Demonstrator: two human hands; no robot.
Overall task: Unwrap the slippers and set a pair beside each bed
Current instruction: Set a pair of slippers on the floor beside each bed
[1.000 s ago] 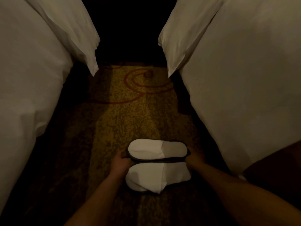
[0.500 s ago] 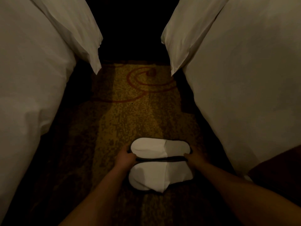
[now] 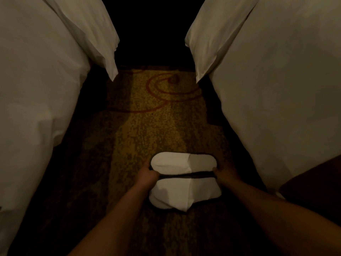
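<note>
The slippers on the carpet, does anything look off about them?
Nothing stands out. The two white slippers lie side by side, toes toward the left bed, with the left hand and right hand at their ends.

No readable text, labels, brands, numbers or signs anywhere; the light is too dim for fine marks.
</note>
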